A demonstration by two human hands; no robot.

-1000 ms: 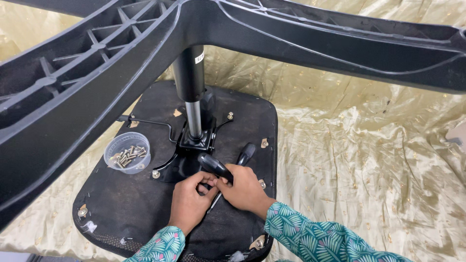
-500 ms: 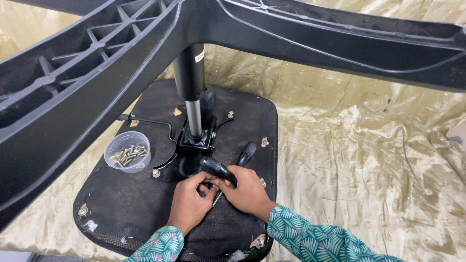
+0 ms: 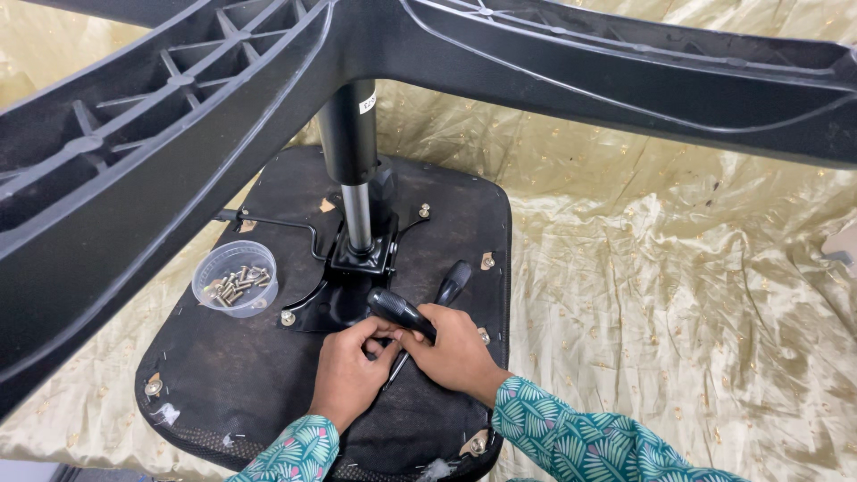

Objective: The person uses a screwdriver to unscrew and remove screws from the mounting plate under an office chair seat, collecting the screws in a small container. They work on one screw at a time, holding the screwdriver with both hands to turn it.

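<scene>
An office chair lies upside down; its black seat underside (image 3: pixel 232 375) faces up, with the metal mounting plate (image 3: pixel 344 290) and gas cylinder (image 3: pixel 353 170) rising to the black star base (image 3: pixel 553 62) near the camera. My right hand (image 3: pixel 455 353) grips the black handle of a screwdriver (image 3: pixel 397 312) that points down at the seat by the plate's near edge. My left hand (image 3: pixel 348 375) is closed around the lower part of the tool, touching the right hand. Both sleeves are teal with a leaf pattern.
A clear plastic cup (image 3: pixel 235 278) with several screws stands on the seat's left side. A black lever knob (image 3: pixel 453 281) lies right of the plate. Gold crinkled cloth (image 3: pixel 678 303) covers the floor all around. The star base's arms overhang most of the top.
The hands have stayed at the same spot on the seat; the screwdriver handle has shifted only slightly between them.
</scene>
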